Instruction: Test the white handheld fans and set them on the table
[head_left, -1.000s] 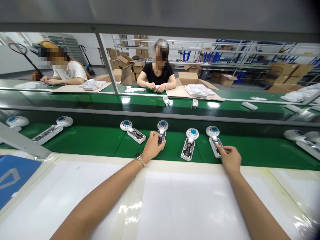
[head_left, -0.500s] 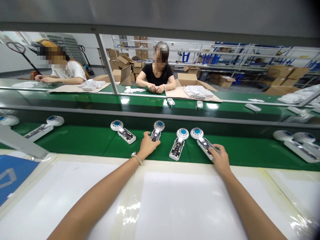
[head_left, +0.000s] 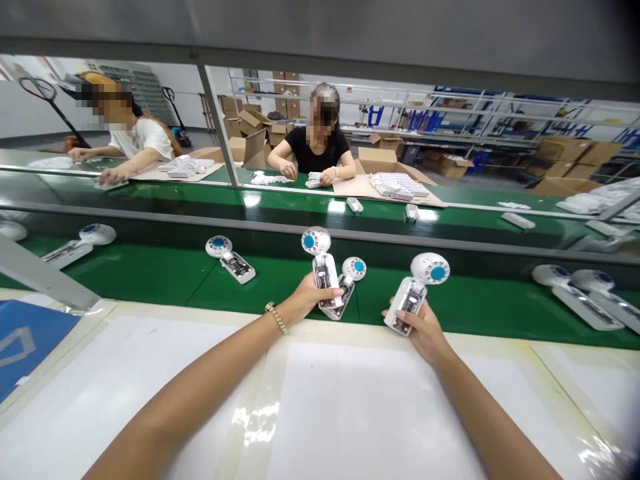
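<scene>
My left hand [head_left: 305, 300] is closed round the handle of a white round-headed device [head_left: 316, 241], its thumb across the front. The head has a blue centre, and a circuit board shows in the open handle. A similar device [head_left: 355, 269] lies partly hidden behind it on the green conveyor belt [head_left: 280, 267]. In my right hand [head_left: 427, 331] is a second white round-headed device [head_left: 431, 268], gripped by its handle and tilted, head up to the right. Another such device [head_left: 238, 267] rests on the belt left of my hands.
More devices lie on the belt at far left [head_left: 97, 234] and far right [head_left: 585, 307]. A white work surface [head_left: 350, 407] is in front of me, with a blue item [head_left: 33, 347] at its left. Beyond a metal rail [head_left: 280, 229], two people handle white parts at another belt.
Both hands have raised their devices off the belt and turned them. The left one now overlaps the device lying between my hands. Devices on the belt have shifted left.
</scene>
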Available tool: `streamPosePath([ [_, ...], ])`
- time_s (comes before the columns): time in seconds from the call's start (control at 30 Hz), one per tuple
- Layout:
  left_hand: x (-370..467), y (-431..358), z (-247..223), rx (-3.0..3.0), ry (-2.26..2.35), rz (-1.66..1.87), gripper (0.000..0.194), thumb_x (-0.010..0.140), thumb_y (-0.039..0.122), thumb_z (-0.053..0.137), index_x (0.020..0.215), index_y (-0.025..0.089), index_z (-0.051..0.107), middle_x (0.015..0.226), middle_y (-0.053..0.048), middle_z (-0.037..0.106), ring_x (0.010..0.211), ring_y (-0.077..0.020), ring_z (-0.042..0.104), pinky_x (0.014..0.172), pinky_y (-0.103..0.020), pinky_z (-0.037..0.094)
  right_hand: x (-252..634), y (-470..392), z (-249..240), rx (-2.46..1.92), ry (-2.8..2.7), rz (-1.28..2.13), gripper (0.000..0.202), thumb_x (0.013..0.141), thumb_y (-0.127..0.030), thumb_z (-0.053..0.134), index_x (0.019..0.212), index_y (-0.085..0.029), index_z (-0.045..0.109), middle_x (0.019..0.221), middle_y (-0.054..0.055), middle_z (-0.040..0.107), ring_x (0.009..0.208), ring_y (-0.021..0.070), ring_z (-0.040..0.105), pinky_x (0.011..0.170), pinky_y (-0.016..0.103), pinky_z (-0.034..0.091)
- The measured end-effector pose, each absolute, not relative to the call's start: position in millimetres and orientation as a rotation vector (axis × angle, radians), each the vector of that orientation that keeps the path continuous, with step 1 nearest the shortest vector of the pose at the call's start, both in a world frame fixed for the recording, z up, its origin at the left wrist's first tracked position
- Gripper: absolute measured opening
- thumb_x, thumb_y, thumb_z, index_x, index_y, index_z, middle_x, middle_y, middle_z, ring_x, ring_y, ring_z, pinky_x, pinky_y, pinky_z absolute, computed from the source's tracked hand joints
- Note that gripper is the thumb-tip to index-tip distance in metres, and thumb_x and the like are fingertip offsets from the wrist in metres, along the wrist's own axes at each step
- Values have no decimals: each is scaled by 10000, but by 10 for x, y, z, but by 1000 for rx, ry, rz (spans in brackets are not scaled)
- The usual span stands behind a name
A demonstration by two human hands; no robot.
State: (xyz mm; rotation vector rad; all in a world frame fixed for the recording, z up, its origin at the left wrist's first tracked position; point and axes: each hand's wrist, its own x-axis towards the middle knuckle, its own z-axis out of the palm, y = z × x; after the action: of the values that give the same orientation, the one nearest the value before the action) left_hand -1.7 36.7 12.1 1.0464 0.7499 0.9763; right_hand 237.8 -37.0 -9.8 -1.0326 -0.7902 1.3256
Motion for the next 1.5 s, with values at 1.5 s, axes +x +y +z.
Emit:
streamPosePath([
  [1.5, 308, 3, -107, 1111, 878, 784, 429, 668, 101, 594, 1046, 176, 407, 958, -57, 569, 879, -194, 602, 756, -359, 498, 1960, -484, -66, -1159, -820, 1407, 507, 668, -278, 601, 1153, -290, 451, 975, 16, 653, 742, 233, 655, 627, 359, 522],
])
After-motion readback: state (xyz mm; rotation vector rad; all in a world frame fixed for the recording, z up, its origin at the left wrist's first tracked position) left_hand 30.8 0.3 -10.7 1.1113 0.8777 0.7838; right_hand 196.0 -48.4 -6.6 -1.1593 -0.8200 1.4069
